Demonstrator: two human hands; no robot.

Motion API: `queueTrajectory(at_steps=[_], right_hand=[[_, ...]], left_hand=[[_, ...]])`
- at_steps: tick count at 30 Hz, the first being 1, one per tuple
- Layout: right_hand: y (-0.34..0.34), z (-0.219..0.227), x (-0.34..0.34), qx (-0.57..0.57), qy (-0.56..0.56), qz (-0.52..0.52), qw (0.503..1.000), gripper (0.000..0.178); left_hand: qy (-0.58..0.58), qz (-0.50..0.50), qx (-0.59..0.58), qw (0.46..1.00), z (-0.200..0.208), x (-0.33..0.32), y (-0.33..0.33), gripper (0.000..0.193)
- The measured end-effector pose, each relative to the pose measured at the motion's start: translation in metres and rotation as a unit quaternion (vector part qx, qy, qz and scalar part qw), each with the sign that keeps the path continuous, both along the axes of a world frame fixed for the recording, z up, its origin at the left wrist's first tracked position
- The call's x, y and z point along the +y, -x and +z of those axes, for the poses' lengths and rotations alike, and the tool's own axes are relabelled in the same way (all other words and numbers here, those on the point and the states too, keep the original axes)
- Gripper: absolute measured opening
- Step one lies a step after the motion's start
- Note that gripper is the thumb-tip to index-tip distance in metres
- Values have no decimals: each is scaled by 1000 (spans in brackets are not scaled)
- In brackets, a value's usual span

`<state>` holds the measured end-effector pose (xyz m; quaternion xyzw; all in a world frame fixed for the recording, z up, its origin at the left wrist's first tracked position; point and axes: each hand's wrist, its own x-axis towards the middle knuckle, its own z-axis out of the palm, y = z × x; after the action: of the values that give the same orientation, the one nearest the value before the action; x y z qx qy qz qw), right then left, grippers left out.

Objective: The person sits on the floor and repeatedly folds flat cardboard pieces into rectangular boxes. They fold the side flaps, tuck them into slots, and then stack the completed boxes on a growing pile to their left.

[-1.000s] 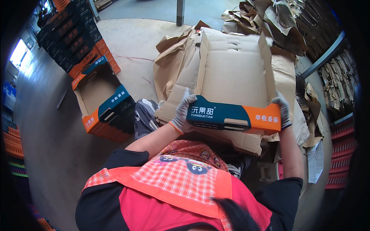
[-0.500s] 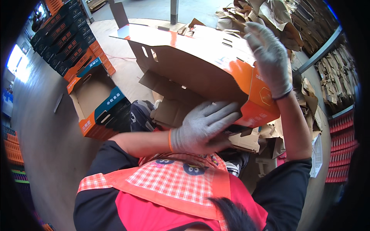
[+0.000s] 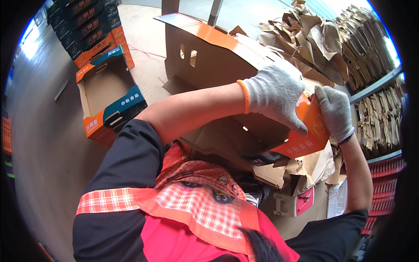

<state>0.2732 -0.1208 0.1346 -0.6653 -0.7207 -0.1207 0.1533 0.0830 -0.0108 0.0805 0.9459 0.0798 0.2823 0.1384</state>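
Observation:
A partly folded cardboard box [image 3: 218,48], orange outside and brown inside, lies across my lap with its open side toward me. My left hand [image 3: 277,94], in a grey knit glove with an orange cuff, reaches across to its right end. The thumb presses on the orange end panel [image 3: 305,135], and the fingers bend over its top edge, partly hidden. At the outer corner of that same panel, my right hand [image 3: 335,111], gloved too, has its fingers closed on the cardboard edge.
To the left stands a formed orange and teal box [image 3: 104,89], open at the top. Behind it rises a stack of similar boxes [image 3: 89,26]. Crumpled brown paper [image 3: 305,39] and flattened cardboard bundles [image 3: 375,118] fill the right. Red crates [image 3: 384,187] stand below them.
My left hand has moved from the box's near inside to the top of its right end. My right hand has come down onto the outer corner. The box has shifted right.

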Motion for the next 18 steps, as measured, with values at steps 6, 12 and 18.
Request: queueTrajectory(at_steps=[6,12,18], right_hand=[[0,-30,48,-212,39,97,972,19],[22,-31,45,156,-17,15,988,22],[66,-23,39,137,-28,172,975,52]], left_hand=[[-57,22,-122,991,-16,-13,2,70],[51,6,-209,977,-25,-8,8,92],[98,-178,-265,943,-41,28,62,59]])
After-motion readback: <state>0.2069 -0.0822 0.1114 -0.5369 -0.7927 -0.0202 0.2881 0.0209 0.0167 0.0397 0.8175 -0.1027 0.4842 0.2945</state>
